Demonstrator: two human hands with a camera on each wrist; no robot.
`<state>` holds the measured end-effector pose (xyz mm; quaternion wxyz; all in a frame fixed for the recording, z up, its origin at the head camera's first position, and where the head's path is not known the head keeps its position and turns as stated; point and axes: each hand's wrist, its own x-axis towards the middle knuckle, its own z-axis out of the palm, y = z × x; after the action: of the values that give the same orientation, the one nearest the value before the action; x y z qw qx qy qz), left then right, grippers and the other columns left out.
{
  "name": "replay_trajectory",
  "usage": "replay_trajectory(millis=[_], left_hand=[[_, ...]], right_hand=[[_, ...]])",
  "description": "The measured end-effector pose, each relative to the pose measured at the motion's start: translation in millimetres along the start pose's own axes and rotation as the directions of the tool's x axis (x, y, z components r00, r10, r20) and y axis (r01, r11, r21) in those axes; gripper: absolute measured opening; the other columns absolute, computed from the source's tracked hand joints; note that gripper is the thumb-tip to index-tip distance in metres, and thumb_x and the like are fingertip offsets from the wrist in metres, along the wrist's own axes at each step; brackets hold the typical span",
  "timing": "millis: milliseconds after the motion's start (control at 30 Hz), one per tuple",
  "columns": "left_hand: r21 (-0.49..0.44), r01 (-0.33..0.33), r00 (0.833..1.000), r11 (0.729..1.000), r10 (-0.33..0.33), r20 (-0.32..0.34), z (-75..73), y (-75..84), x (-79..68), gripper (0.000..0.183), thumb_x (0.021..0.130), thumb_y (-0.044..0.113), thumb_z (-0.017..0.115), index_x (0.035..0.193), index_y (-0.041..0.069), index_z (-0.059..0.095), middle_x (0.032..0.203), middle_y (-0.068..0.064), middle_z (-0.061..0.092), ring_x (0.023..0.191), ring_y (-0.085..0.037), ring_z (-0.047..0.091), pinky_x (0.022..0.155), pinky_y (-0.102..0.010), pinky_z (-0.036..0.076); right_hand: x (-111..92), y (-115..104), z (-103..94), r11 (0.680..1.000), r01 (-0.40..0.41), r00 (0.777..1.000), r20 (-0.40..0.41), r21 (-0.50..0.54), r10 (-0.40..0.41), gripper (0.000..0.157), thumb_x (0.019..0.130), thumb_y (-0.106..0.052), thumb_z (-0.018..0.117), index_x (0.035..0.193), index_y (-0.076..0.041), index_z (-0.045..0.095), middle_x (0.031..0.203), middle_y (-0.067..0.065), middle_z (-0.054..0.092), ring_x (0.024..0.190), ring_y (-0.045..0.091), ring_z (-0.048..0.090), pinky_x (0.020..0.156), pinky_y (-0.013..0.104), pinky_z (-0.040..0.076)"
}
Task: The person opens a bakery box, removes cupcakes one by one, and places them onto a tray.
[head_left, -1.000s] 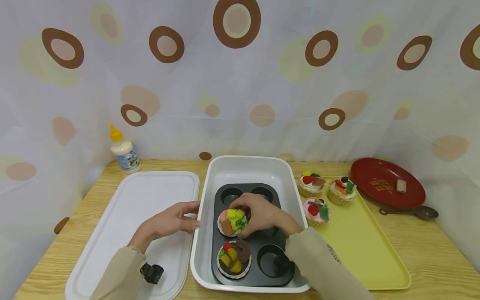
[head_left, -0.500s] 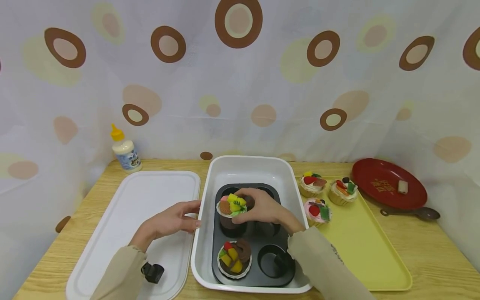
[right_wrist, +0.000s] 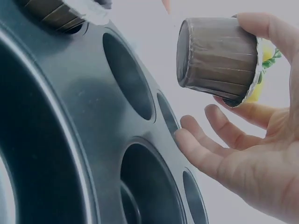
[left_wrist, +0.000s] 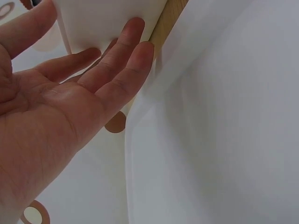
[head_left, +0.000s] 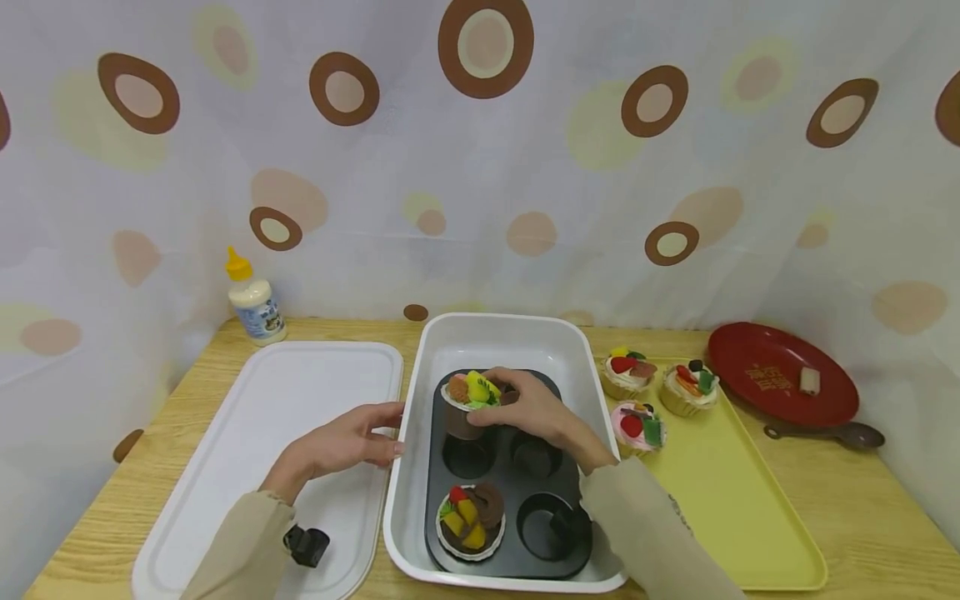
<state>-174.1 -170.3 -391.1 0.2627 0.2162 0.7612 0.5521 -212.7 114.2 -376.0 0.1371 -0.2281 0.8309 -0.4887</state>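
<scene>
One cupcake (head_left: 463, 406) is now up out of the dark pan (head_left: 510, 477) | our right grip (head_left: 538, 410) pinches it near its top | its hole (head_left: 468, 458) shows, nearer us than that grip, so we think it's free | our left grip (head_left: 341, 442), fingers loose, is beside the white tub (head_left: 504, 353)

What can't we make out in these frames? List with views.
- Muffin tin, head view: far end largely hidden by the held cupcake and right grip.
- Topping of that cupcake, right wrist view: mostly behind its wrapper.
- Second cupcake, right wrist view: cut off by top edge.
- Bottle label, head view: writing too small.
</scene>
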Motion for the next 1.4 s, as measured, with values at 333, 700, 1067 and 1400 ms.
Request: replay_trajectory(millis=[333,700,1067,1400], left_hand=[[-0.004,0.01,1.0,1.0,-0.01,-0.002,-1.8,0.8,-0.9,0.063,0.093,0.01,0.059,0.146,-0.007,0.029,0.139,-0.03,0.042,0.107,-0.028,0.055,0.083,-0.039,0.052],[-0.009,0.002,1.0,1.0,-0.002,0.006,-0.3,1.5,1.2,0.062,0.093,0.01,0.058,0.146,-0.006,0.03,0.139,-0.029,0.042,0.107,-0.029,0.056,0.083,-0.037,0.051],[-0.007,-0.006,1.0,1.0,0.007,0.004,-0.3,1.0,-0.3,0.063,0.094,0.011,0.059,0.146,-0.006,0.029,0.14,-0.03,0.041,0.107,-0.03,0.056,0.083,-0.039,0.051],[-0.002,0.003,1.0,1.0,-0.003,-0.001,-0.1,2.5,-1.1,0.063,0.094,0.011,0.059,0.147,-0.005,0.029,0.139,-0.03,0.041,0.107,-0.029,0.056,0.084,-0.04,0.051]], right_hand=[[-1,-12,-8.3,0.999,0.007,1.0,-0.005,0.042,-0.007,0.046,0.079,-0.031,0.075,0.119,-0.01,0.063,0.109,0.004,0.062,0.093,0.022,0.056,0.086,0.038,0.044],[-33,-10,-60.0,1.0,-0.006,0.996,-0.086,-0.007,0.005,0.054,0.083,-0.029,0.072,0.129,-0.006,0.055,0.123,0.011,0.056,0.108,0.032,0.054,0.088,0.046,0.045],[-70,-1,-106.7,0.997,-0.071,0.987,-0.15,-0.03,0.066,0.055,0.087,-0.027,0.068,0.134,-0.003,0.05,0.123,0.015,0.055,0.111,0.033,0.051,0.081,0.043,0.049],[-95,11,-133.9,0.98,-0.113,0.978,-0.191,-0.162,0.082,0.054,0.089,-0.027,0.068,0.134,-0.004,0.05,0.124,0.013,0.056,0.11,0.033,0.052,0.084,0.041,0.045]])
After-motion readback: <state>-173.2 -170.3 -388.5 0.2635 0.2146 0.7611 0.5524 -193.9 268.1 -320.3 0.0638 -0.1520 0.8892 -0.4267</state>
